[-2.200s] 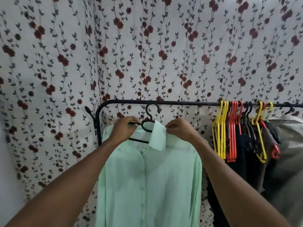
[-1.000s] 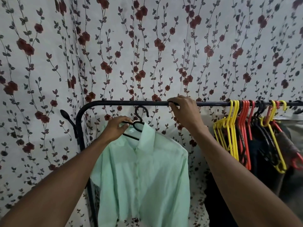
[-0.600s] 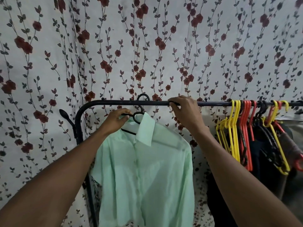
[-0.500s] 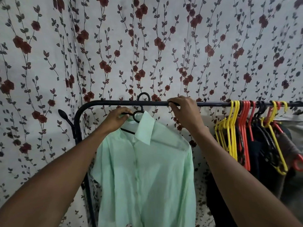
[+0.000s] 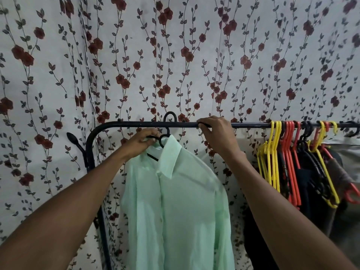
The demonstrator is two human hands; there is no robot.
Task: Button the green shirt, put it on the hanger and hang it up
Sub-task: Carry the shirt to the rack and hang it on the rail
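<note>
Two bare hands are raised to rail height, both forearms reaching up and forward from the lower corners of the view. The left hand [image 5: 140, 143] is curled around the neck of a black plastic hanger [image 5: 164, 137], its fingers closed on the hanger just below the hook and beside the shirt collar. The right hand [image 5: 218, 133] is clamped on a black metal clothes rail [image 5: 251, 125], fingers wrapped over the top of the bar and the wrist bent down below it. The hanger's hook is seen looped over the rail between the two hands. A pale green, thin-fabric buttoned shirt [image 5: 181, 211] is carried on the hanger and hangs straight down under the rail, its front placket closed. Farther right on the rail, yellow plastic hangers [image 5: 271, 152] and orange plastic hangers [image 5: 290, 152] are bunched beside dark garments [image 5: 311, 191]. Floral wallpaper [image 5: 175, 55] is seen behind the rack.
</note>
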